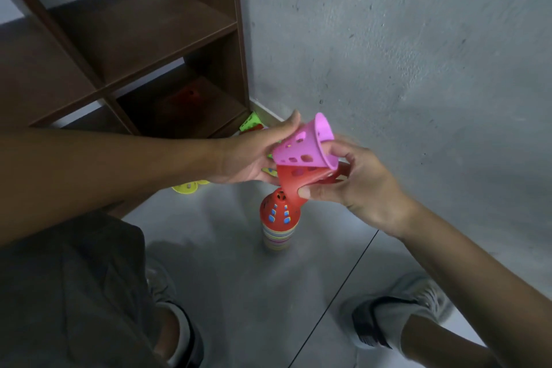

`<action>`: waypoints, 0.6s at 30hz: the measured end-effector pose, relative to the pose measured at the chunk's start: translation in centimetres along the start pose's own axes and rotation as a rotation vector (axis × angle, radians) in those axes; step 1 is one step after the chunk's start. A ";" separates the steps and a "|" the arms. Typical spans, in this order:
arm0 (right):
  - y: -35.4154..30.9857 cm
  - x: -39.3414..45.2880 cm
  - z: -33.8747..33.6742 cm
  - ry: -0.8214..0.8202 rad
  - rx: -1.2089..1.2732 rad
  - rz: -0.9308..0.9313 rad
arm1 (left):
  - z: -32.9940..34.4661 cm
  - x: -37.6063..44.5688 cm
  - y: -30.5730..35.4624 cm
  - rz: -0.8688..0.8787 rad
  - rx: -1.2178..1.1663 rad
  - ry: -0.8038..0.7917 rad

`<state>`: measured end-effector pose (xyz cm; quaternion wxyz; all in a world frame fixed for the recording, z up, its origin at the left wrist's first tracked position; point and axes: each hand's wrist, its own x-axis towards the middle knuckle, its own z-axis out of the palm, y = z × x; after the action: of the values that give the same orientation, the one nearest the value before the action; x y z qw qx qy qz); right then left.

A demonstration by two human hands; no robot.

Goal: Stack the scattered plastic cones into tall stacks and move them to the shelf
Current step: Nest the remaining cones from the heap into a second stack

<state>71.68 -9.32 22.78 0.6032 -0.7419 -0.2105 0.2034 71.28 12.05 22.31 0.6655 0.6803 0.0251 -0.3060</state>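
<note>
**A:** so the left hand point(254, 155) has the pink cone point(301, 145) and the right hand point(355, 185) pinches a red cone point(294, 182)?

**B:** yep, both tilted, touching, above the cone stack point(279, 219) on the floor point(239, 278) near the shelf point(134, 48).

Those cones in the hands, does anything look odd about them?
Yes. The pink cone and red cone lie tilted sideways, held between the left hand and right hand, not seated on the stack. Loose cones lie by the shelf.
</note>
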 end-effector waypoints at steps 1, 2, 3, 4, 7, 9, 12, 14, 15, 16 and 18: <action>0.3 0.1 0.3 0.004 -0.016 -0.001 | 0.2 0.0 -0.1 0.011 -0.005 -0.039; 0.6 0.2 0.6 0.009 -0.015 0.003 | 0.3 -0.1 -0.1 0.021 -0.039 -0.041; 0.8 0.3 0.8 0.013 -0.019 0.009 | 0.3 -0.3 0.0 0.029 -0.061 -0.037; 0.8 0.4 1.0 0.013 -0.033 0.015 | 0.3 -0.4 0.1 0.035 -0.045 -0.052; 0.8 0.7 1.4 -0.001 -0.113 0.029 | 0.2 -0.8 0.4 0.051 0.057 -0.086; 0.7 0.8 1.5 -0.016 -0.178 0.040 | -0.2 -0.8 0.3 0.030 0.078 -0.077; 0.3 0.9 1.7 -0.036 -0.261 0.045 | -0.9 -0.6 -0.1 0.003 0.207 -0.021; -0.2 0.9 1.9 -0.040 -0.274 0.063 | -0.9 -0.6 -0.1 -0.012 0.180 -0.038; -0.4 0.9 2.0 -0.045 -0.277 0.071 | -0.9 -0.6 -0.1 -0.011 0.147 -0.059; -0.5 0.9 2.3 -0.052 -0.289 0.073 | -0.8 -0.6 -0.2 -0.011 0.125 -0.063; -0.7 0.9 2.8 -0.079 -0.332 0.077 | -0.6 -0.7 -0.1 -0.012 0.111 -0.082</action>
<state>70.78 -6.43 22.90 0.4554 -0.8302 -0.2363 0.2180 70.84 12.85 22.49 0.6254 0.7029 -0.0150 -0.3384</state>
